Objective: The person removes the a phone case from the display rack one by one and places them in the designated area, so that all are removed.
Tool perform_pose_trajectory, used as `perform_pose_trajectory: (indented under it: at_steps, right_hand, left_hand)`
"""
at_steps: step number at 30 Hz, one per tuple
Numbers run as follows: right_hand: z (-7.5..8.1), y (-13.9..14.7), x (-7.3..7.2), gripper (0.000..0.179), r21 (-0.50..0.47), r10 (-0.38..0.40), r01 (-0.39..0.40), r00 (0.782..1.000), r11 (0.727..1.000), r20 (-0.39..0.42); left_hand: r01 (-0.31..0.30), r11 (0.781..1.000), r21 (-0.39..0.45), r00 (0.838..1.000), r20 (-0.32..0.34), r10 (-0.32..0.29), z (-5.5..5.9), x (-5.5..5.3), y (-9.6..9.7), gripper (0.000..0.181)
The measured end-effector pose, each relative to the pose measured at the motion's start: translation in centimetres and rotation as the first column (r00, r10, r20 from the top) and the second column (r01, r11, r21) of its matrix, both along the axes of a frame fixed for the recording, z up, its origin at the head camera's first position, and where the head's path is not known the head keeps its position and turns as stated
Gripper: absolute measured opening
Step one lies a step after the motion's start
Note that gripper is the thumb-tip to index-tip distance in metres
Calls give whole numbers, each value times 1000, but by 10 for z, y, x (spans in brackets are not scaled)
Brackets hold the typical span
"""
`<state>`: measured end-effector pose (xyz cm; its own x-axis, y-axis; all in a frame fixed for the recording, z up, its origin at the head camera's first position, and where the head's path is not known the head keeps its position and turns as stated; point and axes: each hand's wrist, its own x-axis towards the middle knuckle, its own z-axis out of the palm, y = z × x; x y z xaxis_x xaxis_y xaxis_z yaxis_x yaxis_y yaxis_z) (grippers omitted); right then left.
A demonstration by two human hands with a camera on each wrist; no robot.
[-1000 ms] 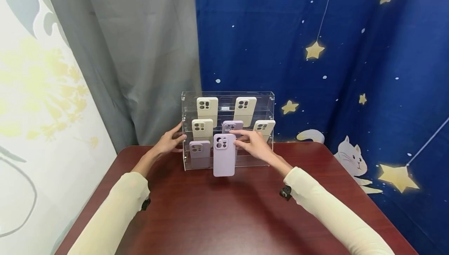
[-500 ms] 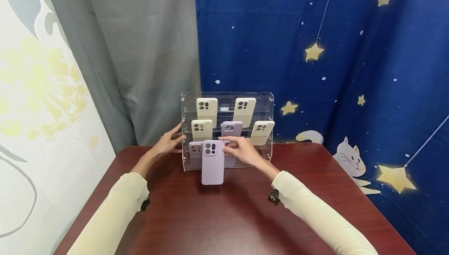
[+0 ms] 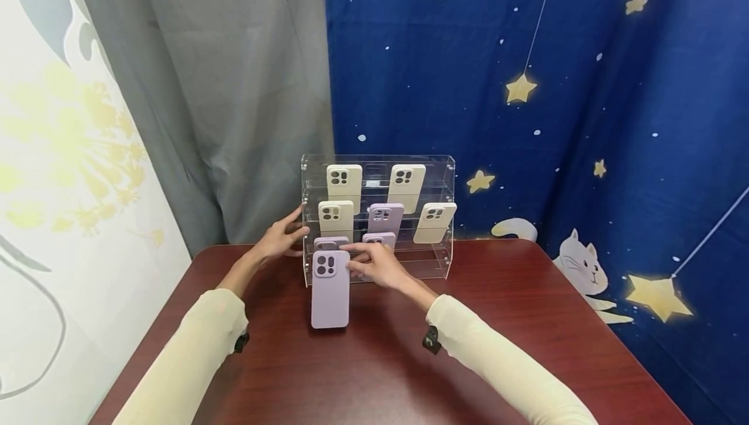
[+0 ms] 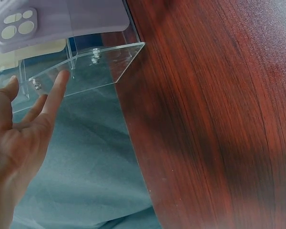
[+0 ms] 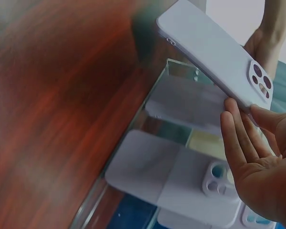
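My right hand [image 3: 380, 266] pinches a lilac phone case [image 3: 330, 298] by its upper side edge, near the camera cutouts. The case stands upright in the air, before the lower left of a clear acrylic display stand [image 3: 427, 269], and overlaps another lilac case [image 3: 331, 241] on the lowest tier. In the right wrist view, thumb and fingertips meet the held case [image 5: 209, 47] beside its camera opening. My left hand [image 3: 277, 241] touches the stand's left side panel; its fingers [image 4: 57, 90] extend straight against the clear plastic in the left wrist view.
More cases sit on the stand: cream ones [image 3: 344, 181] above, a lilac one [image 3: 386, 217] mid-tier and another lilac one [image 3: 379, 238] low in the centre. The stand rests at the back of a dark red wooden table [image 3: 363, 373], before grey and blue curtains [image 3: 409, 74].
My right hand has carried the lilac case left, down and toward me, from before the stand's centre to its lower left. My left hand stays at the side panel.
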<state>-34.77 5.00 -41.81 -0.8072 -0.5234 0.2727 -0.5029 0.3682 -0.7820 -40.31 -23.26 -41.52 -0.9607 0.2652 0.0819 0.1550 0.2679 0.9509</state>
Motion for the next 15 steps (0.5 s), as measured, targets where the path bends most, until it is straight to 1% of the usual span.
perform_pose_trajectory:
  at_steps: [6, 9, 13, 15]
  right_hand:
    - [-9, -18, 3, 41, -6, 18, -18, 999, 1000, 32]
    - [-13, -25, 3, 41, 0, 19, -19, 999, 1000, 33]
    - [-19, -34, 5, 41, -14, 28, -28, 999, 1000, 39]
    - [-22, -38, 5, 41, -24, 31, -29, 998, 999, 59]
  left_hand:
    - [-7, 1000, -21, 1000, -1, 7, 0, 0, -1, 74]
    - [-8, 1000, -26, 1000, -2, 8, -1, -1, -1, 74]
    - [-14, 999, -35, 1000, -4, 14, -2, -1, -1, 74]
    - [-16, 999, -35, 1000, -3, 16, -2, -1, -1, 73]
